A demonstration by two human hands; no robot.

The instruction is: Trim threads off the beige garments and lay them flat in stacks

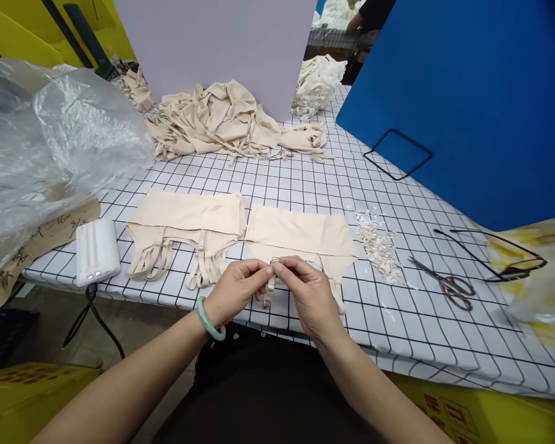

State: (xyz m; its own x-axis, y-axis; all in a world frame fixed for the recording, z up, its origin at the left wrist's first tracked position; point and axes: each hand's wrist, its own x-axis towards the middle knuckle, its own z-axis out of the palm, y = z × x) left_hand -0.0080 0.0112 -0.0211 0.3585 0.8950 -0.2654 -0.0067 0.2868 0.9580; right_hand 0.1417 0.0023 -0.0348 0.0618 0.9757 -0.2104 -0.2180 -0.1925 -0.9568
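Two beige garter belts lie side by side on the checked cloth. The left garter belt [189, 211] has its straps hanging loosely toward the table edge. Both my hands meet at the front of the right garter belt [300, 231]. My left hand [243, 283], with a green bangle [209, 319] on the wrist, pinches one of its straps [269, 293] from the left. My right hand [308, 293] pinches the same strap from the right, fingertips touching the left ones. A small buckle or clip seems to sit between the fingertips, partly hidden.
Scissors [446, 285], eyeglasses [504, 259] and a heap of small scraps [379, 246] lie to the right. A white power bank [97, 251] with a black cable and a clear plastic bag [69, 142] are left. Beige garments [226, 120] are piled behind, before a lilac board [222, 49].
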